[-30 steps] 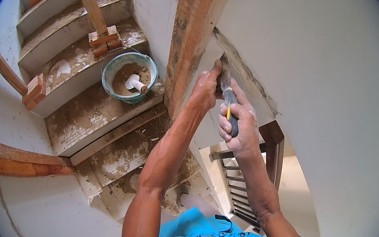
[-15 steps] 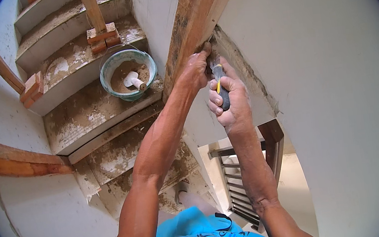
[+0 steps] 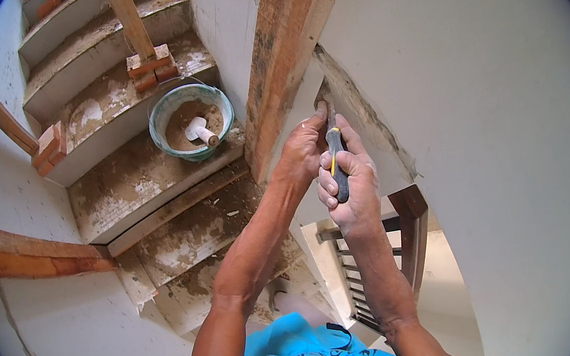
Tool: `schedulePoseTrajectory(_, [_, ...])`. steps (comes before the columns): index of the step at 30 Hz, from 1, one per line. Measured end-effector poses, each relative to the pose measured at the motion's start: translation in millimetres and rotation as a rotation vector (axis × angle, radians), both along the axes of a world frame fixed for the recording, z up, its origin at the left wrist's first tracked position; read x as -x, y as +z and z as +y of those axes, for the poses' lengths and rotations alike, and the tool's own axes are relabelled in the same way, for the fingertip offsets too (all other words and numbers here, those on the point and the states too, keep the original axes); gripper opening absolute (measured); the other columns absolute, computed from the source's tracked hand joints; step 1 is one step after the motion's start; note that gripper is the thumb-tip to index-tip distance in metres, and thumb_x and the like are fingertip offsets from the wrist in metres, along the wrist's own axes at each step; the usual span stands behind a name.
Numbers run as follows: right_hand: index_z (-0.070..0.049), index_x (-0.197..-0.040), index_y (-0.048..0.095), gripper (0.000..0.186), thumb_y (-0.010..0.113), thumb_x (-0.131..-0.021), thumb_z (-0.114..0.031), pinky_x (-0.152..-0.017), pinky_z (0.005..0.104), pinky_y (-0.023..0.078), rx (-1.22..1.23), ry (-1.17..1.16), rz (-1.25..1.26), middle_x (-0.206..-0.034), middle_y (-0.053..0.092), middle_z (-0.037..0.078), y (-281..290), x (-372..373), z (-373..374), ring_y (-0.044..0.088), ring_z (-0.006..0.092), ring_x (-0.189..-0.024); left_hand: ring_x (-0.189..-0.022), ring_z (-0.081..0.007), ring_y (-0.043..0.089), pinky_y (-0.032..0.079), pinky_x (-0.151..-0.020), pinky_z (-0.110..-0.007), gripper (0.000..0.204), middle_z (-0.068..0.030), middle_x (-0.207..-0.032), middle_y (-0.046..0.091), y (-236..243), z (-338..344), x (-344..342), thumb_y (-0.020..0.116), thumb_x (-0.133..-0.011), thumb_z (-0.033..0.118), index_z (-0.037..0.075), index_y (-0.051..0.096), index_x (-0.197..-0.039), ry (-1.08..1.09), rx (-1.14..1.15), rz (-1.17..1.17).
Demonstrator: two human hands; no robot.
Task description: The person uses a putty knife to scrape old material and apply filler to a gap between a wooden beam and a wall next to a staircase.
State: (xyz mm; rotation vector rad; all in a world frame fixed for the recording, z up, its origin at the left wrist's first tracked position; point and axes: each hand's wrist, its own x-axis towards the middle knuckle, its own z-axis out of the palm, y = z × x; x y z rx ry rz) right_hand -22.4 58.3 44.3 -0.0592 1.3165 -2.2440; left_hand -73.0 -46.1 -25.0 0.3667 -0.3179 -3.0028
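My dust-whitened right hand (image 3: 353,180) grips the black and yellow handle of a scraper (image 3: 338,168), its narrow metal blade pointing up along the wall. My left hand (image 3: 304,143) is closed at the blade, thumb against it near the tip; its other fingers are partly hidden. Just beyond the blade runs a rough, dirty seam (image 3: 377,119) in the white wall (image 3: 498,116), beside a wooden beam (image 3: 283,50).
A teal bucket (image 3: 221,107) of sandy mix with a trowel (image 3: 196,127) sits on dirty curved stairs (image 3: 137,189). A post (image 3: 131,22) on stacked bricks (image 3: 48,146), curved timbers (image 3: 31,257) and a railing (image 3: 411,223) surround me.
Both hands and the scraper rose toward the top of the seam half a second ago and are now lower again. My grip on the handle continues.
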Motion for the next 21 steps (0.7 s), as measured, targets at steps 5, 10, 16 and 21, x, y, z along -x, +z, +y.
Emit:
schedulePoseTrajectory(5, [-0.009, -0.154, 0.027, 0.074, 0.048, -0.084, -0.002, -0.037, 0.023, 0.035, 0.023, -0.012, 0.012, -0.072, 0.05, 0.003, 6, 15, -30, 0.043, 0.0087, -0.046, -0.07, -0.0184, 0.059, 0.054, -0.063, -0.036, 0.023, -0.0087, -0.083, 0.062, 12, -30, 18, 0.062, -0.099, 0.026, 0.004, 0.06, -0.092, 0.081, 0.094, -0.084])
schedulePoseTrajectory(10, [-0.015, -0.155, 0.026, 0.067, 0.044, -0.091, -0.004, -0.038, 0.0225, 0.039, 0.021, -0.021, 0.058, -0.082, 0.053, 0.005, -2, -12, -23, 0.047, 0.0089, -0.051, -0.081, -0.0223, 0.061, 0.053, -0.073, -0.039, 0.032, -0.0109, -0.094, 0.063, -13, -25, 6, 0.071, -0.092, 0.03, 0.002, 0.06, -0.104, -0.047, 0.235, -0.024])
schedulePoseTrajectory(16, [-0.017, -0.157, 0.02, 0.071, 0.043, -0.092, -0.003, -0.037, 0.0236, 0.041, 0.09, 0.017, 0.053, -0.083, 0.054, 0.005, -6, -14, -20, 0.048, 0.0088, -0.05, -0.062, -0.0144, 0.055, 0.048, -0.056, -0.03, 0.025, -0.0041, -0.076, 0.06, 7, -24, -9, 0.064, -0.097, 0.03, 0.008, 0.061, -0.087, -0.059, 0.197, -0.042])
schedulePoseTrajectory(21, [-0.017, -0.157, 0.024, 0.078, 0.047, -0.084, -0.001, -0.037, 0.0235, 0.036, -0.012, 0.026, 0.038, -0.076, 0.049, 0.003, 4, 2, -31, 0.044, 0.0087, -0.047, -0.074, -0.0165, 0.059, 0.05, -0.062, -0.032, 0.035, -0.0073, -0.086, 0.061, 5, -36, 6, 0.068, -0.093, 0.039, 0.006, 0.06, -0.103, -0.004, 0.362, -0.025])
